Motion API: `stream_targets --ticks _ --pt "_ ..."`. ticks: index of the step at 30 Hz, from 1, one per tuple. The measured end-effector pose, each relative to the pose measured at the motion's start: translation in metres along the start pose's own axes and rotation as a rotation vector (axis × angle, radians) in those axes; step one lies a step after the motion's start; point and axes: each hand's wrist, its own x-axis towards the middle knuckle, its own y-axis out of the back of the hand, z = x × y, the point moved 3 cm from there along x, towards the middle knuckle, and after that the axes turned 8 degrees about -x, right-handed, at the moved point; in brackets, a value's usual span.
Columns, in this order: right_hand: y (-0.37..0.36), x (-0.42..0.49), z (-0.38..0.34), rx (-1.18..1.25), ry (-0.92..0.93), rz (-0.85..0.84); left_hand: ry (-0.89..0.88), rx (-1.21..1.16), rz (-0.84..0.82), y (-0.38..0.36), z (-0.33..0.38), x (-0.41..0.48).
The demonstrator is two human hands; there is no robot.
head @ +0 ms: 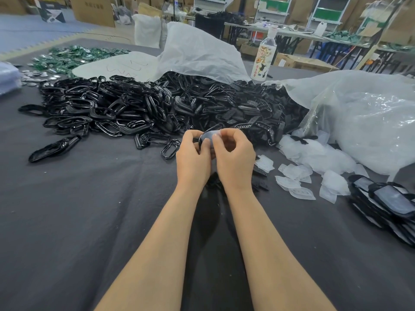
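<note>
Head view: left grip (193,153) and right grip (233,157) both pinch a small black part (207,138), fingers curled round it, above the tabletop (89,209) near the black pile (134,108).

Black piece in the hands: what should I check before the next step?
1. Grip: left hand and right hand both pinch the black piece: ok.
2. Pale layer on it sitting flat: cannot tell, mostly hidden.
3. Spare clear pads lie just right of the hands: ok.
4. Stack of pieces at the right edge, ready for another: ok.
5. Bottle upright, far from the hands: ok.
</note>
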Motion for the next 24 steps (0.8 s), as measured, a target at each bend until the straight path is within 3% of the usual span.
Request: stream_targets --ticks 14,24 --pt "0.01 0.005 0.008 -0.143 0.141 0.115 0.016 -0.07 -0.082 -0.005 0.001 -0.001" --pt "0.014 0.013 0.016 -0.039 0.069 0.023 -0.052 -0.03 -0.149 -0.006 0.002 -0.002"
